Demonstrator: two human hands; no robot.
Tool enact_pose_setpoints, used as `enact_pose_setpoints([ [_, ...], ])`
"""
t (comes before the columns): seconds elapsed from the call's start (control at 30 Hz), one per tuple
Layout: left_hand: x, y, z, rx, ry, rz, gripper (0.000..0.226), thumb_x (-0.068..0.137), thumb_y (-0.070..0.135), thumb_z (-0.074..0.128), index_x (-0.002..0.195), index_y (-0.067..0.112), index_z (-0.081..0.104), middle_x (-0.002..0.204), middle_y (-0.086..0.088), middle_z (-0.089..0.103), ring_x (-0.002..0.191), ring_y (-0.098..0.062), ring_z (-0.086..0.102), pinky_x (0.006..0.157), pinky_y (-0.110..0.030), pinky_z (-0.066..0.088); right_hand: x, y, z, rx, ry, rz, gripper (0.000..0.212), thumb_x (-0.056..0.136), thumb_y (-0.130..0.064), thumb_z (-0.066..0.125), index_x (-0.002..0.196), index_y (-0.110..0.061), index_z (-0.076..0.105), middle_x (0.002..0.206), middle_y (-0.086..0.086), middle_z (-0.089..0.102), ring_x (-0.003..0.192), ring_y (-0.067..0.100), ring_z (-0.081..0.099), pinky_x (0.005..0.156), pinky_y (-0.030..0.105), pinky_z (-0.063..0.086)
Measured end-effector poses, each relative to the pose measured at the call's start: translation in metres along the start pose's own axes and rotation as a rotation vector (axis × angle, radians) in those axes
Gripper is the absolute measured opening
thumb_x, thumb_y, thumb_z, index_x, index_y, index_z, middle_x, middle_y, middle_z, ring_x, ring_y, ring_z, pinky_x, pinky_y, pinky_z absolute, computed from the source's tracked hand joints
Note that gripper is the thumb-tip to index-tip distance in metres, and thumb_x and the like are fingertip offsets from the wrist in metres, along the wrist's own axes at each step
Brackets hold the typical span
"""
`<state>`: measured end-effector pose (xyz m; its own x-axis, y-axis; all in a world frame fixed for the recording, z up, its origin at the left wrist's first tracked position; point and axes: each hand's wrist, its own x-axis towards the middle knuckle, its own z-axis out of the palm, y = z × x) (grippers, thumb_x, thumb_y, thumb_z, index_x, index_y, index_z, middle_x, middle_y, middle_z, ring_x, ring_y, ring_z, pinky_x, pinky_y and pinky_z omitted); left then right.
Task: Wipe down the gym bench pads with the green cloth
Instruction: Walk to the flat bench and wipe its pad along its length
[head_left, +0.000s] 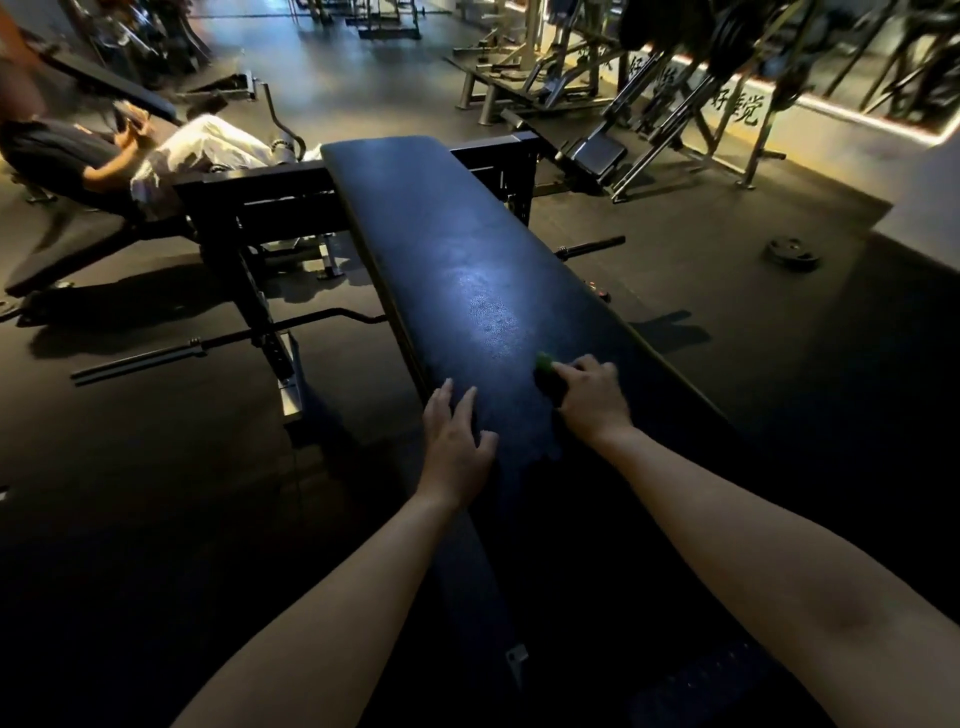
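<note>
Both hands lay on the near part of the bench, bare forearms reaching in from the bottom of the view. The left hand (458, 435) rested flat with its fingers straight and slightly spread, holding nothing, close to the pad's left edge. The right hand (593, 399) was curled over a small bunched green cloth (545, 362), pressing it against the pad near the right edge; only a bright green corner showed beyond the fingers, and the rest was hidden or in shadow under the hand. The two hands were near each other but apart. Beneath them ran the long dark blue-black padded vinyl bench pad (457, 249), stretching away from the camera, with a dull sheen of reflected light in its middle. A black steel rack frame (260, 208) stood at the far end, to the pad's left. A long bare steel barbell (156, 354) lay on the dark rubber floor to the left, and a round black weight plate (792, 253) lay on the floor well off to the right. Further left, another person (78, 150) reclined on a separate bench. Dark, blurred machines stood along the far right wall.
</note>
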<state>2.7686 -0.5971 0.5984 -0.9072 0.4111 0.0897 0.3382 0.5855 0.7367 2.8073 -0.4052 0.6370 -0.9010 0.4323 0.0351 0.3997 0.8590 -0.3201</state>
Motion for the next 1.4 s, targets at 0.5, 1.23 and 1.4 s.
enact_pose_setpoints([
  [0.5, -0.047, -0.036, -0.024, -0.53, -0.106, -0.238, 0.05, 0.093, 0.01, 0.053, 0.143, 0.01, 0.049, 0.135, -0.011, 0.06, 0.116, -0.015, 0.058, 0.102, -0.023, 0.043, -0.07, -0.11, 0.051, 0.049, 0.044, -0.183, 0.036, 0.091, -0.012, 0.05, 0.122, -0.019, 0.068, 0.12, 0.014, 0.058, 0.101, 0.037, 0.051, 0.088, 0.035, 0.043],
  [1.23, -0.026, -0.048, -0.024, -0.698, 0.196, -0.339, 0.032, 0.1, 0.013, 0.052, 0.132, 0.017, 0.051, 0.124, -0.014, 0.061, 0.111, -0.029, 0.061, 0.099, -0.039, 0.05, -0.09, -0.088, 0.046, 0.101, 0.177, -0.156, 0.033, 0.084, -0.012, 0.053, 0.112, -0.015, 0.071, 0.109, 0.01, 0.064, 0.099, 0.036, 0.057, 0.086, 0.043, 0.05],
  [1.4, -0.03, -0.024, 0.001, -0.653, 0.073, -0.361, 0.026, 0.1, 0.02, 0.053, 0.125, 0.013, 0.048, 0.125, -0.01, 0.047, 0.111, -0.026, 0.053, 0.101, -0.034, 0.043, -0.089, -0.085, 0.056, 0.113, 0.181, -0.118, 0.03, 0.085, -0.012, 0.058, 0.112, -0.015, 0.071, 0.11, 0.008, 0.064, 0.102, 0.031, 0.056, 0.093, 0.039, 0.046],
])
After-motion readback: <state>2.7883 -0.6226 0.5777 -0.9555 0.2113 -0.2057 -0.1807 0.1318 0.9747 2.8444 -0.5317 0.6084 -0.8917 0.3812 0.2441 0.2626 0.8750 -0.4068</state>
